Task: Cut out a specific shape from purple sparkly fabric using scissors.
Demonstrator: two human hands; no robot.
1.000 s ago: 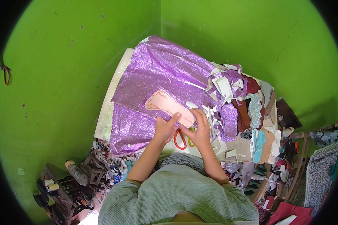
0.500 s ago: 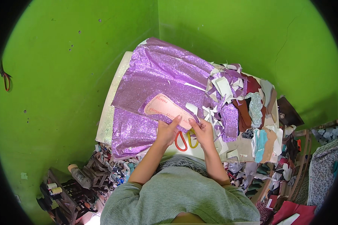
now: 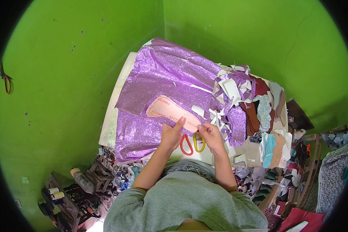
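Observation:
A pink shoe insole piece (image 3: pixel 168 109) with a margin of purple glitter material around it is held over the table. My left hand (image 3: pixel 171 136) grips its near end from the left, thumb on top and fingers underneath. At the right edge of that end, my right hand (image 3: pixel 211 135) pinches the rim between thumb and fingers. Just below and between both hands lie scissor handles, one loop red (image 3: pixel 186 146) and one yellow (image 3: pixel 199 143); their blades are hidden. Beneath the piece spreads a wrinkled sheet of purple glitter material (image 3: pixel 162 73).
White and purple offcuts (image 3: pixel 231 89) heap on the table's right, beside a purple cut piece (image 3: pixel 236 123) and brown pieces (image 3: pixel 250 120). Green walls meet behind the table. A dark rack with thread spools (image 3: pixel 58 196) stands lower left; scraps litter the floor.
The insole piece has tilted and shifted slightly to the left. My right thumb has slid off its face toward the right rim, while my left hand keeps its grip.

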